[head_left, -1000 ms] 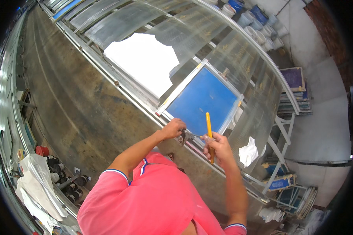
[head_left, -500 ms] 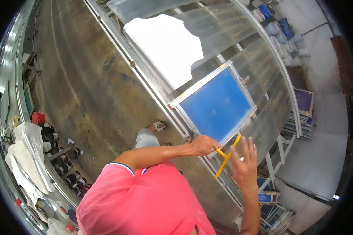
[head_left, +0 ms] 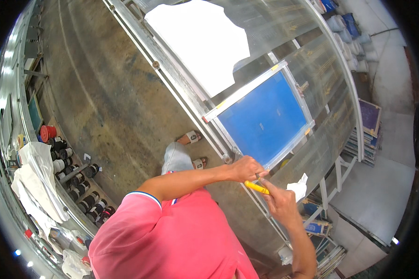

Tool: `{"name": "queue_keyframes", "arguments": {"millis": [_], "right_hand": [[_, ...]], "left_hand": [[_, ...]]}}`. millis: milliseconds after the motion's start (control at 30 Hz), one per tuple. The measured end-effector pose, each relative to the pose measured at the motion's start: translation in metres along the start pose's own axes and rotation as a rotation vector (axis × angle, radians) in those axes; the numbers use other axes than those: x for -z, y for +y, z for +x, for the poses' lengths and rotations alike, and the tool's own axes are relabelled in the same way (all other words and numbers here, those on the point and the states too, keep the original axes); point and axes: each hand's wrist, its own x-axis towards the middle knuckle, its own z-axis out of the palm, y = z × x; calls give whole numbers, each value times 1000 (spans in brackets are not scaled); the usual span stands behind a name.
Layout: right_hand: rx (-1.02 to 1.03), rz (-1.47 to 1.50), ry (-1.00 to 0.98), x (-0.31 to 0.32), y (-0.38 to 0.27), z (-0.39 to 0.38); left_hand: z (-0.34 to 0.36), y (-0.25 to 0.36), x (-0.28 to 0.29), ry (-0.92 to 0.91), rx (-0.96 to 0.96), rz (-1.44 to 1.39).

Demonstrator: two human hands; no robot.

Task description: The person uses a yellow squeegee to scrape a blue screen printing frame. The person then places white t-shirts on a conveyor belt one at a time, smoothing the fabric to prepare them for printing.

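My left hand (head_left: 246, 169) is closed around the stem end of a yellow T-handled tool (head_left: 257, 187), beside the near corner of a framed blue screen (head_left: 267, 121). My right hand (head_left: 282, 203) grips the tool's crossbar, its fingers curled close to my left hand. A crumpled white cloth or paper (head_left: 298, 187) sticks out past the right hand's fingers; how it is held is hidden. The screen lies in its pale metal frame on the long table. Just beyond it, a white cut fabric panel (head_left: 200, 42) is spread flat.
A metal rail (head_left: 156, 65) runs along the table's near edge. Stacked frames (head_left: 368, 118) and several buckets (head_left: 356, 49) stand beyond the table. At left, dark containers (head_left: 79, 190) line a shelf beside draped pale cloth (head_left: 39, 181). My feet are on the stained floor (head_left: 111, 102).
My right hand has gone from open and upright beside the tool to curled around its crossbar. The tool has turned, and more of the white cloth or paper shows. The view has shifted slightly.
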Motion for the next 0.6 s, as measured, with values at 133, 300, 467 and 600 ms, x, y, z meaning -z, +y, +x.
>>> {"name": "queue_keyframes", "arguments": {"millis": [133, 300, 467, 600], "right_hand": [[-565, 823, 130, -32, -15, -2], [-573, 2000, 593, -52, -45, 26], [-379, 780, 770, -44, -27, 7], [56, -505, 339, 16, -18, -3]], "left_hand": [[-2, -4, 11, -129, 66, -105], [12, -10, 19, -231, 199, -222], [13, -25, 18, -232, 114, -200], [15, -20, 18, -298, 203, -228]]}}
